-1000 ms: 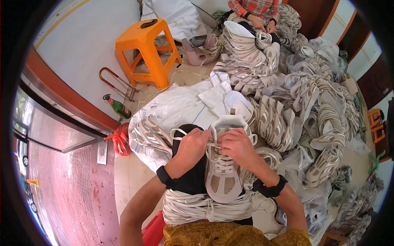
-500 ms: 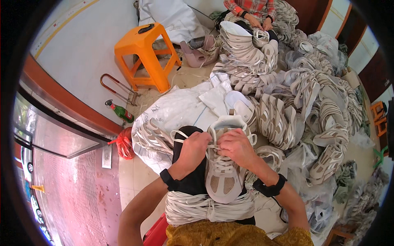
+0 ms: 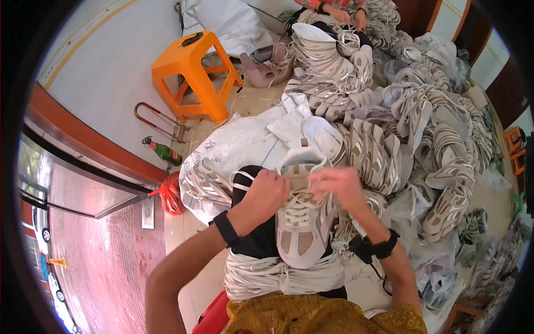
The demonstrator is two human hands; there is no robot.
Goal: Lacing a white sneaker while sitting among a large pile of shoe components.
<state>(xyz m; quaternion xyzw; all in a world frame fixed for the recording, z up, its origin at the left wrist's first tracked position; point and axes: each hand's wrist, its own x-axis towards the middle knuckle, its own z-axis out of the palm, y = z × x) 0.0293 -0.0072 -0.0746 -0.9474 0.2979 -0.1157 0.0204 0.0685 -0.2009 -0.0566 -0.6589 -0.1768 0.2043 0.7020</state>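
Observation:
A beige and white sneaker (image 3: 303,236) rests across my lap, toe toward me, its white shoelace (image 3: 297,214) criss-crossed over the tongue. On its left side my left hand (image 3: 267,195) is closed in a pinch on the shoelace, and a loop of it sticks out past the knuckles. My right hand (image 3: 340,188) is off the shoe's right edge, blurred, with fingers drawn together; whatever they grip does not show. A thick bundle of white laces (image 3: 283,277) lies over my thighs, below the toe.
Stacked shoe uppers (image 3: 375,161) pile up on the right and ahead. A white sack (image 3: 233,147) spreads beyond my knees. At the left are an orange stool (image 3: 192,72), a green bottle (image 3: 166,153) and a red bag (image 3: 169,195). Another person's hands (image 3: 347,16) work at the far end.
My right hand has drawn away from the laces toward the right. My left hand stays by the shoe's upper left, slightly lower. The view has shifted a little.

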